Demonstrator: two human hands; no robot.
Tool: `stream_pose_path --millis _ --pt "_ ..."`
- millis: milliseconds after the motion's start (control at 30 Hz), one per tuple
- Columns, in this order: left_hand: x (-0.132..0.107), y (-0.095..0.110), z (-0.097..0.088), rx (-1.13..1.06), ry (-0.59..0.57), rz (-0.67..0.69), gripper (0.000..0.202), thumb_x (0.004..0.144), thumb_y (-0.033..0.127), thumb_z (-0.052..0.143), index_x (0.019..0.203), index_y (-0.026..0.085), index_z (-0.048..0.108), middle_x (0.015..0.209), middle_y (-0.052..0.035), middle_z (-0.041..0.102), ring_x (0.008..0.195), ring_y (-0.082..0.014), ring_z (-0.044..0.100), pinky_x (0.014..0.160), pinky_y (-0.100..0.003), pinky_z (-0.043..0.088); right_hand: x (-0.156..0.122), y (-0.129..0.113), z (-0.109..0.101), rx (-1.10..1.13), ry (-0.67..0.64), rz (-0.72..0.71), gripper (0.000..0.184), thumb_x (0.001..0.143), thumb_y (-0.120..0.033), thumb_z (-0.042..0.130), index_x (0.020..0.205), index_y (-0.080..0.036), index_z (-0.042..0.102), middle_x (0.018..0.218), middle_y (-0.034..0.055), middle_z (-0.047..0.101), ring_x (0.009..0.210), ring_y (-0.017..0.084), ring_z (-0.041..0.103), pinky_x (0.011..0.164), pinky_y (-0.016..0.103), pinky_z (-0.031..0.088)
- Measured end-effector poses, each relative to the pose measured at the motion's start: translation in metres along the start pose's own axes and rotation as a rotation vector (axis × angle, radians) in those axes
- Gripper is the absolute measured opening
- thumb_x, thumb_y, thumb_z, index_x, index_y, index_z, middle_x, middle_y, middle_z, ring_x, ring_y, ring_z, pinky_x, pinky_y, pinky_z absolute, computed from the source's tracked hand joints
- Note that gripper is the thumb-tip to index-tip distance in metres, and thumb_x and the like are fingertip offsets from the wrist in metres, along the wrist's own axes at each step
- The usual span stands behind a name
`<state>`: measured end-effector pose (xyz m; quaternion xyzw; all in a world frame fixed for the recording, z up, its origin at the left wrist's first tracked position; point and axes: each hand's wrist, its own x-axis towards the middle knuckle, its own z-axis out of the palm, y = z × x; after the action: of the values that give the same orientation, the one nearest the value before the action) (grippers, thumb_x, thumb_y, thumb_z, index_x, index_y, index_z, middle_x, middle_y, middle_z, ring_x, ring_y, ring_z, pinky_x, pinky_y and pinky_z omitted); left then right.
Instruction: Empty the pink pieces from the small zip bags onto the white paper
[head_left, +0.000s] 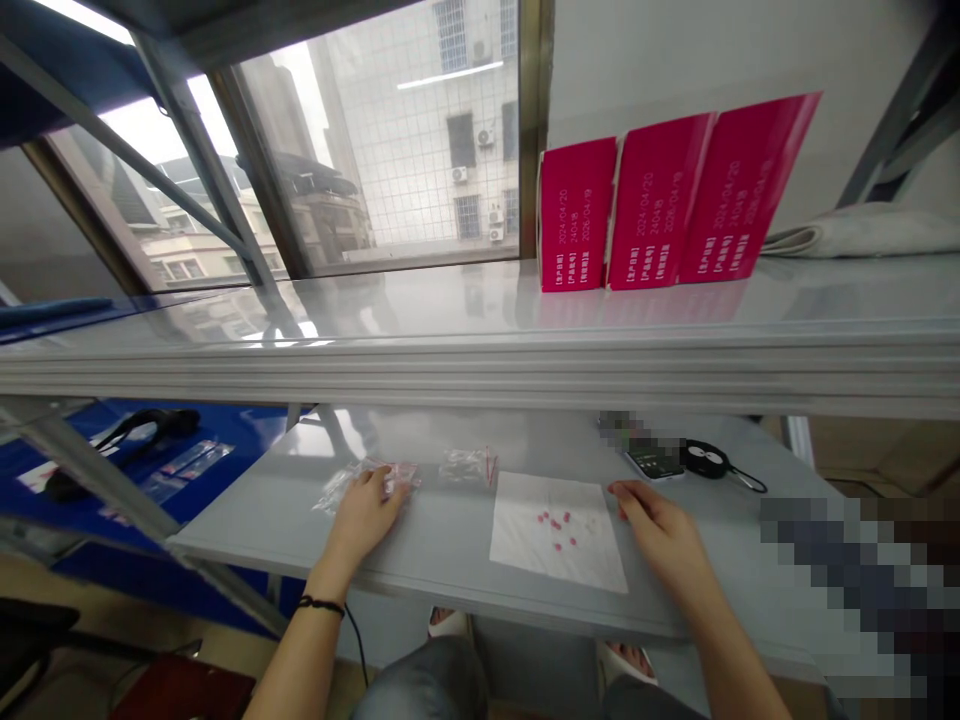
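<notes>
My left hand (369, 512) rests on a pile of clear plastic bags (330, 490) with reddish edges, on the left of the grey table. Its thumb and forefinger are apart, with plastic showing between them. My right hand (660, 525) is closed in a pinch beside the upper right corner of a white paper sheet (517, 545). Whatever its fingertips hold, if anything, is too small to make out. Several small reddish-pink pieces (555, 524), like tablets, lie scattered on the paper. Between the pile and the paper lies another clear bag (463, 466) with a red strip.
Behind my right hand lie a phone (652, 460), partly blurred out, and a black looped pouch (705, 458). A shelf (420, 370) crosses above the table, bearing magenta boxes (660, 205). On the left, a blue surface (247, 430) holds a black object (154, 428) and flat packets (199, 458).
</notes>
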<state>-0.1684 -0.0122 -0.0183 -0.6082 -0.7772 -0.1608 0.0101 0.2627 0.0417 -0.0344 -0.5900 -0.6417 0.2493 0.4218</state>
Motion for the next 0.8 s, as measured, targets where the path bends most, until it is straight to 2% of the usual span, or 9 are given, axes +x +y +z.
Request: stream_pose_path --millis 133,267,333,433,567,667,733,800 --pt "0.001 -0.001 -0.004 0.028 -0.015 -0.013 0.041 0.090 0.032 0.057 0.125 0.012 0.066 0.112 -0.0170 0.073 0.102 -0.0310 0.069 0.086 -0.036 0.049 0.002 0.004 -0.002 0.029 0.007 0.020 0.047 0.086 -0.058 0.047 0.090 -0.018 0.072 0.076 0.0064 0.071 0.078 0.027 0.067 0.072 0.033 0.048" --pt "-0.001 0.000 -0.005 0.042 -0.018 -0.011 0.033 0.083 0.024 0.061 0.113 0.017 0.071 0.095 -0.0113 0.077 0.090 -0.0291 0.072 0.077 -0.033 0.049 0.004 0.004 -0.004 0.030 -0.005 0.029 0.048 0.086 -0.059 0.046 0.090 -0.018 0.071 0.075 0.0060 0.070 0.079 0.027 0.067 0.071 0.033 0.047" --pt "-0.003 0.001 -0.005 0.045 -0.007 0.009 0.027 0.083 0.022 0.059 0.106 0.019 0.073 0.090 -0.0099 0.077 0.088 -0.0283 0.072 0.076 -0.033 0.048 0.003 0.003 -0.005 0.027 -0.002 0.029 0.047 0.086 -0.059 0.046 0.090 -0.018 0.071 0.073 0.0048 0.068 0.076 0.026 0.066 0.069 0.032 0.046" --pt "-0.003 0.001 -0.006 0.038 0.037 0.041 0.024 0.089 0.023 0.052 0.093 0.020 0.075 0.095 -0.0097 0.078 0.088 -0.0266 0.071 0.078 -0.032 0.049 0.002 0.001 -0.005 0.038 0.016 0.021 0.045 0.087 -0.058 0.048 0.088 -0.019 0.070 0.070 0.0029 0.065 0.072 0.025 0.064 0.067 0.031 0.045" --pt "0.003 -0.003 -0.016 -0.002 0.160 0.030 0.027 0.090 0.027 0.049 0.090 0.020 0.075 0.105 -0.0099 0.077 0.094 -0.0266 0.070 0.083 -0.033 0.050 0.002 0.000 -0.007 0.051 0.022 0.014 0.042 0.087 -0.056 0.049 0.084 -0.020 0.070 0.068 0.0019 0.064 0.070 0.023 0.062 0.065 0.030 0.043" --pt "0.007 0.000 -0.032 -0.039 0.297 -0.026 0.031 0.091 0.032 0.047 0.094 0.017 0.074 0.108 -0.0137 0.075 0.091 -0.0288 0.069 0.082 -0.037 0.051 0.001 -0.002 -0.007 0.064 0.035 0.020 0.041 0.087 -0.056 0.050 0.082 -0.020 0.070 0.067 0.0013 0.063 0.067 0.022 0.061 0.063 0.030 0.042" --pt "0.007 0.012 -0.047 -0.067 0.391 -0.058 0.035 0.093 0.036 0.045 0.101 0.015 0.072 0.110 -0.0145 0.073 0.089 -0.0286 0.068 0.080 -0.037 0.051 0.000 -0.006 -0.006 0.098 0.042 0.007 0.039 0.087 -0.054 0.052 0.082 -0.020 0.070 0.066 0.0009 0.062 0.066 0.022 0.059 0.063 0.030 0.042" --pt "0.003 0.037 -0.064 -0.123 0.471 -0.069 0.037 0.096 0.040 0.043 0.107 0.016 0.069 0.107 -0.0123 0.073 0.087 -0.0266 0.068 0.077 -0.035 0.050 -0.002 -0.014 -0.003 0.167 0.048 -0.006 0.037 0.088 -0.052 0.054 0.082 -0.020 0.069 0.067 0.0012 0.062 0.067 0.021 0.059 0.063 0.029 0.043"
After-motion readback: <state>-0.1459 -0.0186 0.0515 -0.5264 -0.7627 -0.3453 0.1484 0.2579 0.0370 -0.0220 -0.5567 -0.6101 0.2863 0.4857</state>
